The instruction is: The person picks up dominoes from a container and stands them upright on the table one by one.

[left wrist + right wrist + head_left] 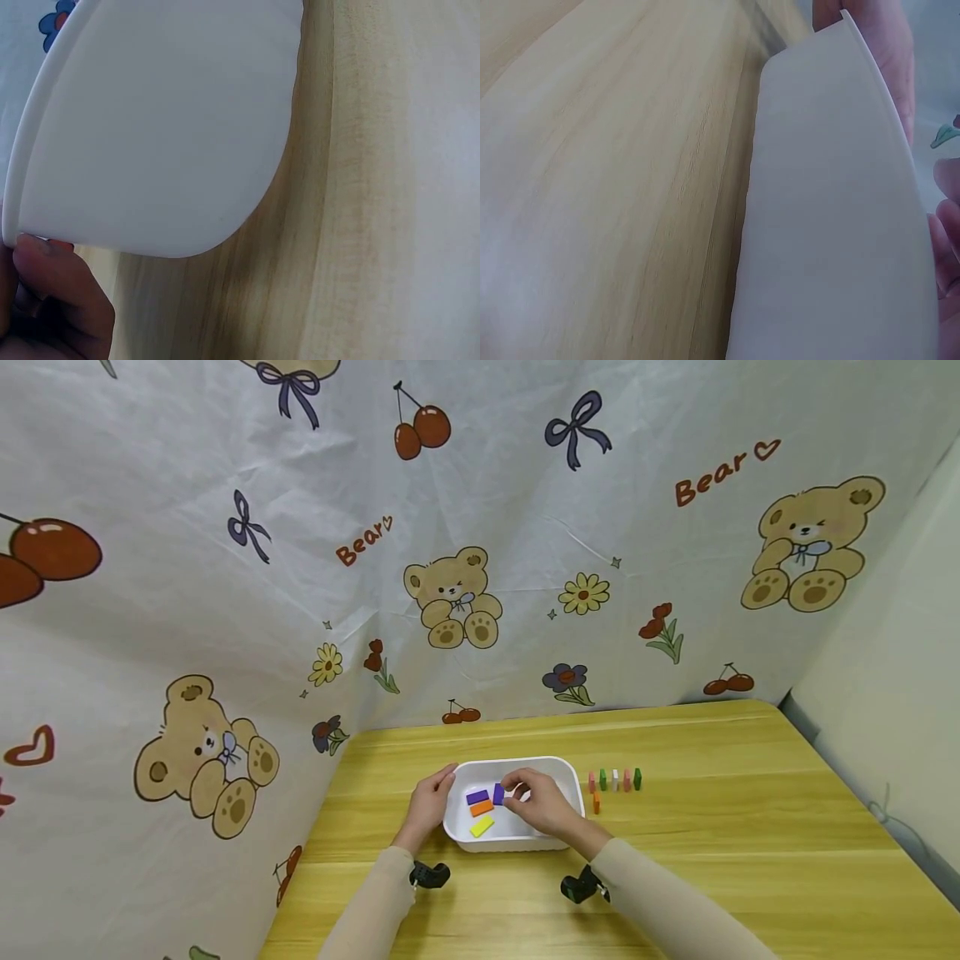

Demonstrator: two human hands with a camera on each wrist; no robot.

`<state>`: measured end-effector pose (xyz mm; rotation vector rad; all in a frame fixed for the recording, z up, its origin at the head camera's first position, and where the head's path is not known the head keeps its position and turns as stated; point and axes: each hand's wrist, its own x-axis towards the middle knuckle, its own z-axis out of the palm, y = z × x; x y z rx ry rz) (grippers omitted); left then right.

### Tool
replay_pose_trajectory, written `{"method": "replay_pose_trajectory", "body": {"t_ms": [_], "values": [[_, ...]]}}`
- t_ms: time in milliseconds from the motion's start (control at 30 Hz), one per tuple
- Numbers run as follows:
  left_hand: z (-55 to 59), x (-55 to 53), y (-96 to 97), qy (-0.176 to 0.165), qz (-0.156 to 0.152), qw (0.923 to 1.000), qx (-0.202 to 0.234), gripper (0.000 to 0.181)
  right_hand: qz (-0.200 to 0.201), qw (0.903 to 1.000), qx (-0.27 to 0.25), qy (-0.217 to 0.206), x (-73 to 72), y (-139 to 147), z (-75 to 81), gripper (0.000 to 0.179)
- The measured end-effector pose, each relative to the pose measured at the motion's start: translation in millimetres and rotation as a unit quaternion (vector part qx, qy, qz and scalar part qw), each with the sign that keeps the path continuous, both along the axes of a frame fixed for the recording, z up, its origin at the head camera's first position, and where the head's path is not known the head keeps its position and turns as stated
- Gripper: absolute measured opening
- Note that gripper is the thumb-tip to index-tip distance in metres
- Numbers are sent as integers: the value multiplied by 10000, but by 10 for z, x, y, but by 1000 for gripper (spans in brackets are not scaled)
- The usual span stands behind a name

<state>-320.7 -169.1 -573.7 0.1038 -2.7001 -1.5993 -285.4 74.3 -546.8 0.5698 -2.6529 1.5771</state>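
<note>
A white bin (517,845) sits on the tabletop (712,852), its long side running left to right. The left hand (430,802) holds its left end, the fingers curled at the rim with the thumb against the outer wall. The right hand (543,806) reaches over the near right part of the bin, its fingers bent and their tips right at a purple block (498,794) (whether they pinch it, I cannot tell). To the left of that block lie a second purple block (477,797), an orange block (482,808) and, nearest, a yellow block (482,827). Right of the bin, five small blocks (615,780) stand in a row: pink, green, white, pink, green. Another orange block (596,802) stands on the near side of the row's left end. A bear-printed cloth (525,510) hangs at the far side.
</note>
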Motion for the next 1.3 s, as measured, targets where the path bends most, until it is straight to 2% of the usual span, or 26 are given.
{"method": "replay_pose_trajectory", "body": {"t_ms": [167,600,767,967,1300], "values": [[10,14,0,-8,-21,10000,37,39,209,9997,0,114,-23,-70,-23,21],[40,33,10,36,5,10000,13,39,442,9986,147,269,-76,-152,-67,19],[22,33,10,75,2,10000,41,37,499,9981,264,241,-101,-182,-87,20],[1,23,13,-42,3,9999,118,37,596,9971,384,281,-133,-224,-140,19],[16,25,19,-52,40,9998,166,38,1004,9921,657,377,-183,-330,-205,24]]}}
